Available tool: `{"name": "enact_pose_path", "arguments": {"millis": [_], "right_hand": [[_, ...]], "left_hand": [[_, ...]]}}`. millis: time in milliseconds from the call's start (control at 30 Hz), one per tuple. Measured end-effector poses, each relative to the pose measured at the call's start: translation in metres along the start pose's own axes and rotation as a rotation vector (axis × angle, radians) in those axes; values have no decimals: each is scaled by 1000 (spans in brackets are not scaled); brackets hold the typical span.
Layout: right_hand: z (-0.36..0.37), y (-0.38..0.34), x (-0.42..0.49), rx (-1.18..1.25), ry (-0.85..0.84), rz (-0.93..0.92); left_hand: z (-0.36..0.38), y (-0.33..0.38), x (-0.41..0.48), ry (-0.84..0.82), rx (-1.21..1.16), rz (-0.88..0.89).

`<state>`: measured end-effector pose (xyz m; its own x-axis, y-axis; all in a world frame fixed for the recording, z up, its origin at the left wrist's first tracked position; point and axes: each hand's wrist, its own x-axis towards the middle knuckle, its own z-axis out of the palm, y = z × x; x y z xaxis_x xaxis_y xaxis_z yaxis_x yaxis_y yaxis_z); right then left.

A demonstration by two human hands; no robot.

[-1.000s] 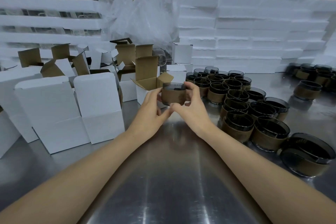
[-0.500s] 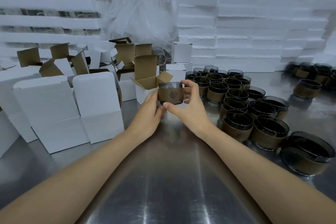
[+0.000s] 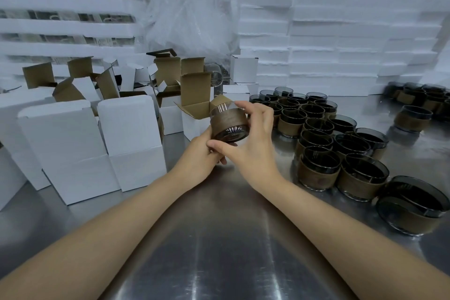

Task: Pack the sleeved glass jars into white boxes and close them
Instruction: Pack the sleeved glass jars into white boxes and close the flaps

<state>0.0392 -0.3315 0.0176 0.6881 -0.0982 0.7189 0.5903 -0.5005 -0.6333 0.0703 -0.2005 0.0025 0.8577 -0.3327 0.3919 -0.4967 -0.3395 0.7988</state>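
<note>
A dark glass jar in a brown sleeve (image 3: 228,122) is held above the steel table, tilted with its base toward me. My right hand (image 3: 250,140) grips it from the right, thumb under the base and fingers over the rim. My left hand (image 3: 203,153) holds it from below and the left, partly hidden behind the right hand. Just behind the jar stands an open white box (image 3: 194,119) with its brown flaps up. Several more sleeved jars (image 3: 319,143) stand grouped on the right.
Closed white boxes (image 3: 131,139) stand at the left, with several open ones (image 3: 80,87) behind them. Foam sheet stacks (image 3: 341,39) and a plastic bag (image 3: 192,12) fill the back. More jars (image 3: 414,117) sit at the far right. Bare steel table (image 3: 214,238) lies near me.
Both hands have turned the jar so its base now tips toward me. The jar has shifted slightly nearer to the open box's mouth.
</note>
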Motion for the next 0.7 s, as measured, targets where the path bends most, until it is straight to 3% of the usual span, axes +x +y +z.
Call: {"name": "enact_pose_path", "arguments": {"millis": [400, 700], "right_hand": [[2, 1, 1, 52, 8, -41], [-6, 19, 8, 444, -168, 311]], "left_hand": [[1, 2, -1, 39, -70, 21], [-1, 11, -5, 80, -65, 67]]}}
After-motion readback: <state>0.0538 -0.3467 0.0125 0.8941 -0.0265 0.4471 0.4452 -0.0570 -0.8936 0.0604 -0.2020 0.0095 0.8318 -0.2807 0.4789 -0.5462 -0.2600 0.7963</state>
